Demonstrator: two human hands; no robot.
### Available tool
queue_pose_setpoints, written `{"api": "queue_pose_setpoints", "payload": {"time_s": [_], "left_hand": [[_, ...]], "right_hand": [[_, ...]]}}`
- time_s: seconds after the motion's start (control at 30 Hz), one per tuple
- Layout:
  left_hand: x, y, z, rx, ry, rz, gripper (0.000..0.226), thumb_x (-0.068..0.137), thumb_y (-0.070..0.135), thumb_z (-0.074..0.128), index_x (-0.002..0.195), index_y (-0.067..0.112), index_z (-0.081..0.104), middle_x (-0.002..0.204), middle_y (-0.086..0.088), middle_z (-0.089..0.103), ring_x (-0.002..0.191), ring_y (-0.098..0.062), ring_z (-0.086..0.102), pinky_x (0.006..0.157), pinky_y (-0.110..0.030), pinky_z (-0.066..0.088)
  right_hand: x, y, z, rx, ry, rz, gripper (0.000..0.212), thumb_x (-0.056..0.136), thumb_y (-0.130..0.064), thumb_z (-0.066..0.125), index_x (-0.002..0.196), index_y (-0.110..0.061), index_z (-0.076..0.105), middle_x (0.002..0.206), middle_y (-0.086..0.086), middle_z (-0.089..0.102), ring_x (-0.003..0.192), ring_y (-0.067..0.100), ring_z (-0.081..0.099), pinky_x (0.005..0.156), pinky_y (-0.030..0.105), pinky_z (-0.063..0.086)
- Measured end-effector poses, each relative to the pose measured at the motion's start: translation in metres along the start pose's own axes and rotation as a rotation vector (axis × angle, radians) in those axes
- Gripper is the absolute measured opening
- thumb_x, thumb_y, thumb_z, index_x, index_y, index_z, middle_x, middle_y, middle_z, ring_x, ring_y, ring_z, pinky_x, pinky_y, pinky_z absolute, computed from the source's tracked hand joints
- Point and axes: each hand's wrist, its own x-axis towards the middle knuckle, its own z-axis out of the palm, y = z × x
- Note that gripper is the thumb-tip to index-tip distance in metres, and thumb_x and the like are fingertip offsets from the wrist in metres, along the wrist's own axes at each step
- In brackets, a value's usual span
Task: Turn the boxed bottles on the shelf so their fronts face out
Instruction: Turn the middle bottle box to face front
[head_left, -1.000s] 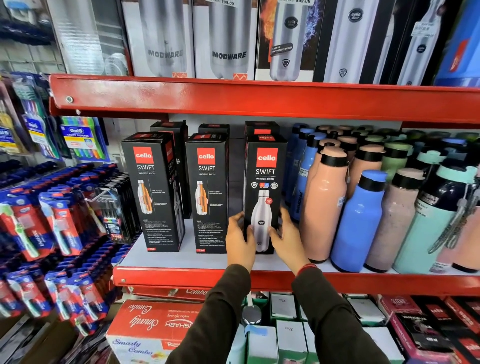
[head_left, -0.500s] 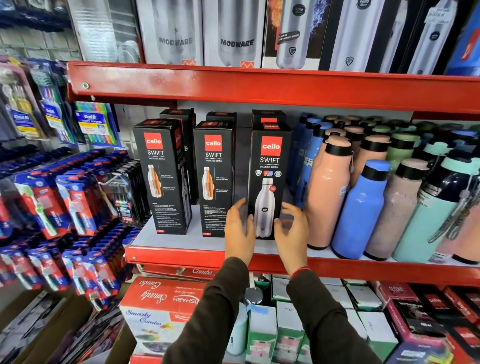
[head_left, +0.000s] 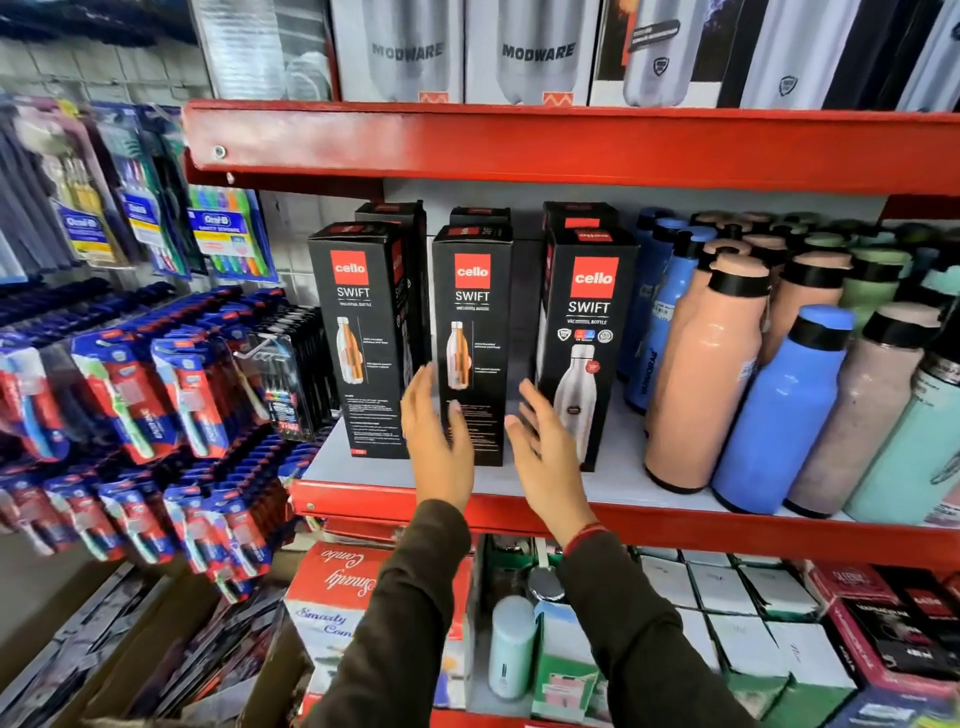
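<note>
Three black Cello Swift bottle boxes stand in a front row on the red shelf (head_left: 675, 512). The right box (head_left: 589, 322) shows a silver bottle picture. The middle box (head_left: 475, 312) and the left box (head_left: 358, 322) show an orange cutaway bottle and text. More black boxes stand behind them. My left hand (head_left: 436, 441) is open at the lower left of the middle box, fingers spread. My right hand (head_left: 545, 447) is open at the middle box's lower right, in front of the gap before the right box. Neither hand grips anything.
Loose bottles, pink (head_left: 706, 374) and blue (head_left: 779, 410), crowd the shelf to the right. Toothbrush packs (head_left: 156, 395) hang at the left. The red upper shelf (head_left: 571, 145) carries Modware boxes. Cartons (head_left: 727, 613) fill the level below.
Both hands have let go of the right box with the silver bottle and moved left to either side of the middle box. The view has shifted left and closer.
</note>
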Motion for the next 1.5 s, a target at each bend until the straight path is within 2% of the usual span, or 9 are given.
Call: {"api": "queue_pose_setpoints", "payload": {"time_s": [0.13, 0.23, 0.47, 0.6, 0.7, 0.83, 1.17, 1.37, 1.5], "left_hand": [[0.017, -0.015, -0.011, -0.045, -0.134, -0.134, 0.051, 0.101, 0.013, 0.045, 0.151, 0.012, 0.031, 0.155, -0.007, 0.037, 0.145, -0.018, 0.033, 0.114, -0.019, 0.024], [0.025, -0.027, -0.015, -0.044, -0.233, -0.159, 0.047, 0.102, 0.017, 0.046, 0.148, 0.012, 0.038, 0.151, -0.008, 0.046, 0.141, -0.019, 0.042, 0.115, -0.024, 0.032], [0.036, -0.042, -0.017, -0.143, -0.275, -0.191, 0.041, 0.099, 0.013, 0.052, 0.140, 0.010, 0.050, 0.132, -0.014, 0.063, 0.123, -0.022, 0.061, 0.090, 0.004, 0.040], [0.038, -0.041, -0.020, -0.173, -0.297, -0.180, 0.041, 0.099, 0.012, 0.052, 0.140, 0.008, 0.050, 0.134, -0.011, 0.062, 0.125, -0.018, 0.059, 0.089, 0.007, 0.038], [0.039, -0.043, -0.022, -0.237, -0.309, -0.199, 0.040, 0.100, 0.020, 0.051, 0.139, 0.014, 0.052, 0.136, -0.006, 0.060, 0.127, -0.015, 0.056, 0.100, -0.004, 0.042], [0.036, -0.045, -0.026, -0.430, -0.322, -0.277, 0.029, 0.100, 0.038, 0.044, 0.122, 0.041, 0.061, 0.137, -0.001, 0.061, 0.130, -0.015, 0.056, 0.114, -0.042, 0.042], [0.025, -0.038, -0.032, -0.497, -0.227, -0.256, 0.036, 0.104, 0.031, 0.041, 0.117, 0.017, 0.071, 0.122, 0.005, 0.070, 0.115, -0.023, 0.063, 0.099, -0.052, 0.053], [0.038, -0.043, -0.035, -0.330, -0.281, -0.080, 0.037, 0.105, 0.024, 0.038, 0.137, 0.018, 0.055, 0.140, 0.005, 0.056, 0.133, -0.006, 0.049, 0.111, -0.019, 0.037], [0.044, -0.042, -0.032, -0.225, -0.371, -0.102, 0.043, 0.105, 0.014, 0.038, 0.147, 0.013, 0.039, 0.139, 0.011, 0.046, 0.130, -0.002, 0.043, 0.099, 0.006, 0.027]], "right_hand": [[0.016, 0.007, 0.023, -0.054, 0.033, 0.066, 0.055, 0.102, -0.022, 0.045, 0.153, -0.019, 0.026, 0.158, 0.001, 0.035, 0.145, 0.013, 0.034, 0.121, 0.038, 0.029], [0.023, 0.011, 0.033, -0.081, 0.083, 0.087, 0.052, 0.102, -0.021, 0.045, 0.152, -0.018, 0.030, 0.153, 0.004, 0.043, 0.141, 0.014, 0.041, 0.120, 0.039, 0.032], [0.026, 0.012, 0.040, -0.099, 0.171, 0.088, 0.045, 0.100, -0.010, 0.048, 0.144, -0.015, 0.043, 0.132, 0.004, 0.059, 0.112, 0.003, 0.055, 0.093, 0.002, 0.039], [0.022, 0.010, 0.042, -0.066, 0.182, 0.071, 0.048, 0.098, -0.005, 0.051, 0.143, -0.019, 0.044, 0.129, -0.003, 0.059, 0.107, -0.013, 0.055, 0.090, 0.000, 0.042], [0.018, 0.007, 0.044, -0.048, 0.169, 0.061, 0.056, 0.093, -0.007, 0.059, 0.144, -0.024, 0.043, 0.131, -0.006, 0.059, 0.113, -0.011, 0.055, 0.099, 0.013, 0.047], [0.016, 0.003, 0.045, -0.109, 0.163, 0.027, 0.075, 0.080, -0.016, 0.077, 0.144, -0.028, 0.041, 0.131, -0.011, 0.060, 0.121, 0.001, 0.056, 0.104, 0.027, 0.048], [0.024, -0.004, 0.052, -0.171, 0.246, 0.029, 0.101, 0.058, -0.039, 0.092, 0.141, -0.027, 0.035, 0.133, -0.006, 0.058, 0.127, 0.010, 0.054, 0.107, 0.042, 0.047], [0.024, -0.011, 0.048, -0.112, 0.269, 0.028, 0.094, 0.060, -0.025, 0.091, 0.138, -0.022, 0.038, 0.118, -0.020, 0.058, 0.112, -0.009, 0.056, 0.101, 0.023, 0.049], [0.026, -0.012, 0.042, -0.121, 0.188, 0.033, 0.093, 0.064, -0.021, 0.090, 0.139, -0.032, 0.035, 0.116, -0.035, 0.049, 0.109, -0.021, 0.051, 0.097, 0.010, 0.043]]}}
